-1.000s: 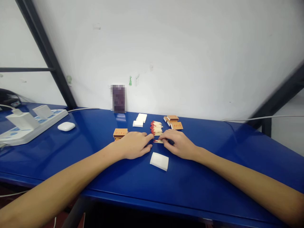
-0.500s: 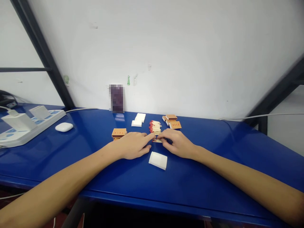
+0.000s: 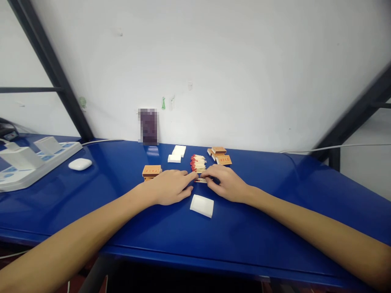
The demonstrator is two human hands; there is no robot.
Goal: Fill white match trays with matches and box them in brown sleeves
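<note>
A pile of red-tipped matches [image 3: 198, 163] lies on the blue table [image 3: 159, 240], with a few more matches [image 3: 200, 180] just in front of it. My left hand [image 3: 172, 186] rests palm down with its fingers apart, the index fingertip at the red ends of those front matches. From the right, my right hand [image 3: 225, 183] touches their pale ends with bent fingers; whether it pinches any is too small to tell. A white tray-like box [image 3: 202, 206] sits nearer the front edge.
Orange matchboxes stand in a stack [image 3: 152, 171] at the left and a heap [image 3: 220, 155] at the back right. White boxes [image 3: 177, 154] lie behind. Farther left are a white case [image 3: 80, 164] and a power strip [image 3: 42, 167]. A pixelated dark object [image 3: 148, 127] leans on the wall.
The whole view has shifted slightly, so things appear a little farther left. Both hands remain at the front matches, with only a slight change in the right fingers.
</note>
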